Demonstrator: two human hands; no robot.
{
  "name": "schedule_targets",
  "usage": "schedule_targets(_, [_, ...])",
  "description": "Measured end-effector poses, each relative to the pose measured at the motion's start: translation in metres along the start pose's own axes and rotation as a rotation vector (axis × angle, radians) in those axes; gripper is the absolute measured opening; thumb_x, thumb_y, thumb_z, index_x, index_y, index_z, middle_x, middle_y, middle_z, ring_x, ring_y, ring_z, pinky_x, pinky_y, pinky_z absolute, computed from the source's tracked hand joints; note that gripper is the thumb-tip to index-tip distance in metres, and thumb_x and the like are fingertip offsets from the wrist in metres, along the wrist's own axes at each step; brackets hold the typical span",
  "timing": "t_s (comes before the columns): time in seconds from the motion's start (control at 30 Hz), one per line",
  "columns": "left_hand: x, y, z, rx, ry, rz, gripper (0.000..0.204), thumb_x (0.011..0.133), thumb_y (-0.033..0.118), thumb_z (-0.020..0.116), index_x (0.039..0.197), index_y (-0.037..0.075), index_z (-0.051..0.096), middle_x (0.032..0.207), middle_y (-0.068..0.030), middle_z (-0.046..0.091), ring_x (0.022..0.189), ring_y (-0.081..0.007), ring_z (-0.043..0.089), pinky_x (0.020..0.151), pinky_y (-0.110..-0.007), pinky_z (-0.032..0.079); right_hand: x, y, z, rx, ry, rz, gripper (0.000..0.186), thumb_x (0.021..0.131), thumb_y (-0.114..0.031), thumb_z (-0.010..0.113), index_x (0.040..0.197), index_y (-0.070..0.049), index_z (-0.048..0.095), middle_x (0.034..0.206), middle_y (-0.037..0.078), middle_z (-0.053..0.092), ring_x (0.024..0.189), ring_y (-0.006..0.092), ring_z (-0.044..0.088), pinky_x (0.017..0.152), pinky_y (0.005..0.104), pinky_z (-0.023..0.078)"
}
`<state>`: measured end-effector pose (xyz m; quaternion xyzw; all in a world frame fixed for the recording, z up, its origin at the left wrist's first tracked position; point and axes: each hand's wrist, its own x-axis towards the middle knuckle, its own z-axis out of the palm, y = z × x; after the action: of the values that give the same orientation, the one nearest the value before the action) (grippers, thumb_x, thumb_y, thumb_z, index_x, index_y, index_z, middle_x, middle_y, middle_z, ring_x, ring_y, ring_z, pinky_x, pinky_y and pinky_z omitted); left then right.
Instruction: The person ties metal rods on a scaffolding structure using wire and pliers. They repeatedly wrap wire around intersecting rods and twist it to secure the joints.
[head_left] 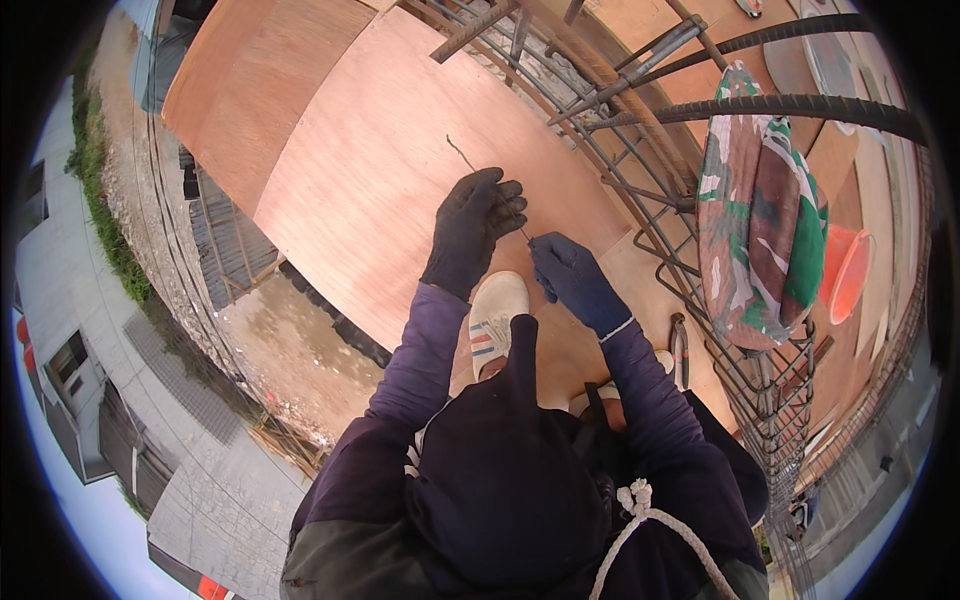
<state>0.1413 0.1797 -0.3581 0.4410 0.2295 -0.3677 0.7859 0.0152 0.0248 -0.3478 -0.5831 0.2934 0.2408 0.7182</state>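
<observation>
While pinching thin wire point(490, 180) — left hand point(470, 232), right hand point(572, 280), both knit-gloved, over smooth plywood point(380, 170).

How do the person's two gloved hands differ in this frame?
The left hand wears a black glove and sits higher, fingers curled over the thin wire; the right hand wears a dark blue glove and sits lower, pinching the wire's near end. Both grip the same wire above the plywood sheet.
</observation>
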Motion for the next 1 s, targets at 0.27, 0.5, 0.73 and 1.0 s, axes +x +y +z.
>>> schedule_targets(0.27, [0.005,0.011,-0.008,0.260,-0.033,0.106,0.041,0.104,0.015,0.062,0.141,-0.001,0.052,0.117,-0.0174,0.070,0.095,-0.0231,0.071,0.079,-0.037,0.062,-0.008,0.006,-0.004,0.022,0.006,-0.057,0.025,0.109,-0.022,0.054,0.121,-0.004,0.066,0.086,0.001,0.061,0.069,0.0062,0.053,0.062,0.0248,0.046])
schedule_targets(0.5, [-0.010,0.009,-0.011,1.580,0.394,1.116,0.051,0.083,0.023,0.084,0.129,0.013,0.065,0.126,-0.0136,0.065,0.127,-0.0352,0.057,0.109,-0.056,0.040,-0.006,0.004,-0.013,-0.312,0.122,-0.264,0.025,0.107,-0.017,0.056,0.122,-0.001,0.067,0.110,0.012,0.073,0.095,0.0234,0.071,0.086,0.0337,0.054])
schedule_targets(0.73, [-0.005,0.043,-0.024,2.059,-0.317,0.990,0.025,0.091,0.013,0.073,0.115,0.014,0.072,0.115,-0.0070,0.071,0.117,-0.0261,0.066,0.110,-0.056,0.040,-0.013,-0.010,-0.028,-0.429,0.111,-0.400,0.024,0.106,-0.014,0.057,0.121,0.001,0.067,0.114,0.015,0.072,0.104,0.0272,0.070,0.093,0.0343,0.053])
schedule_targets(1.0, [0.007,0.004,0.009,0.875,-0.022,0.543,0.017,0.101,0.012,0.060,0.112,0.002,0.068,0.079,-0.0102,0.060,0.068,-0.0244,0.063,0.066,-0.038,0.054,0.001,0.016,0.019,-0.187,0.194,-0.370,0.024,0.107,-0.012,0.056,0.124,0.003,0.064,0.115,0.017,0.071,0.109,0.0241,0.068,0.096,0.0331,0.051])
